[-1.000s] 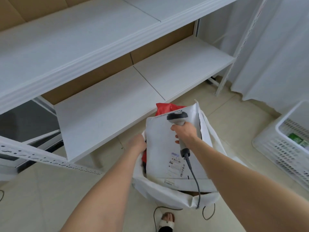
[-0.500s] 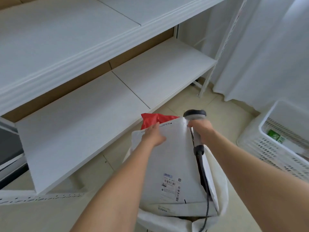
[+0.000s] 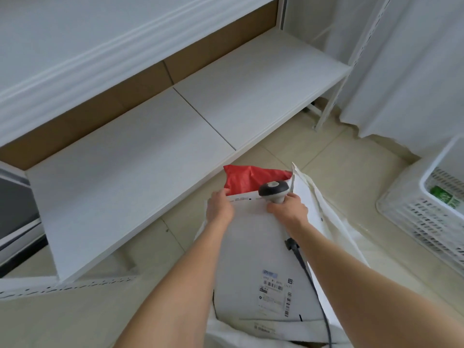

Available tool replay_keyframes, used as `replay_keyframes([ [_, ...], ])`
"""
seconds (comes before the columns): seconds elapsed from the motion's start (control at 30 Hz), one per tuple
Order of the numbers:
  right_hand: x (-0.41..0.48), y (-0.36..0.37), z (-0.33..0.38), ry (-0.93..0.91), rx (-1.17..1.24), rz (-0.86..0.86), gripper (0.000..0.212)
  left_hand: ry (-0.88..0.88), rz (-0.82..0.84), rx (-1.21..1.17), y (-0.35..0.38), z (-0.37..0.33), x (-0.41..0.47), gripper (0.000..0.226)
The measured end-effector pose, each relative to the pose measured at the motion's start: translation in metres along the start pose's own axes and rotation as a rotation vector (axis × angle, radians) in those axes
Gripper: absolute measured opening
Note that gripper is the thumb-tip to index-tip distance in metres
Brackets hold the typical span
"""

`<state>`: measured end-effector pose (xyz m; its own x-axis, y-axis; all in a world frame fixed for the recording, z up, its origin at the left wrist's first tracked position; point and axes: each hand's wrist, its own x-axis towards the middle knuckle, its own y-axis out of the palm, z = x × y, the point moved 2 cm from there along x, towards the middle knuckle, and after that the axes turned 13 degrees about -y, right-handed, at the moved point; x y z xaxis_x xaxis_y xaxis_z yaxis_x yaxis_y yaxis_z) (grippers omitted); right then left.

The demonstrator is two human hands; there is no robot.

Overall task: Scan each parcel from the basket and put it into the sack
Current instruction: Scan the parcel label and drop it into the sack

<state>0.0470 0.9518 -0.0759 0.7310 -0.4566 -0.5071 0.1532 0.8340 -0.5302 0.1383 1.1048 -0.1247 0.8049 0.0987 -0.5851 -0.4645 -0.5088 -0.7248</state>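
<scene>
From the head view, our left hand curls its fingers over the top edge of the white parcel, which stands upright in the mouth of the sack with its label facing us. Our right hand has its grip closed round the handle of the scanner at that same edge, and the black cable trails down along the forearm. A red parcel pokes up behind the white one. To the right on the floor stands the basket, with a green packet inside. A white shelf lies just beyond the sack.
</scene>
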Motion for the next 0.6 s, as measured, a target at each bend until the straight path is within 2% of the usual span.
replay_keyframes([
  [0.07, 0.003, 0.005, 0.001, 0.002, -0.077, 0.001, 0.056, -0.206, -0.109, 0.124, -0.009, 0.028, 0.015, 0.039],
  [0.13, 0.010, 0.014, -0.001, 0.018, -0.138, 0.001, 0.055, -0.349, -0.039, 0.175, -0.010, 0.050, 0.023, 0.038],
  [0.23, 0.016, 0.025, -0.004, 0.026, -0.198, -0.024, 0.056, -0.381, 0.117, 0.119, -0.001, 0.068, 0.029, 0.032],
  [0.43, 0.022, 0.031, -0.012, 0.047, -0.270, -0.085, 0.052, -0.525, 0.063, -0.207, 0.000, 0.077, 0.043, 0.026],
  [0.5, 0.017, 0.031, -0.013, 0.049, -0.292, -0.093, 0.051, -0.504, -0.019, -0.289, -0.013, 0.075, 0.041, 0.025],
  [0.6, 0.007, 0.035, -0.005, 0.061, -0.339, -0.087, 0.051, -0.340, -0.178, -0.429, -0.041, 0.056, 0.033, 0.024],
])
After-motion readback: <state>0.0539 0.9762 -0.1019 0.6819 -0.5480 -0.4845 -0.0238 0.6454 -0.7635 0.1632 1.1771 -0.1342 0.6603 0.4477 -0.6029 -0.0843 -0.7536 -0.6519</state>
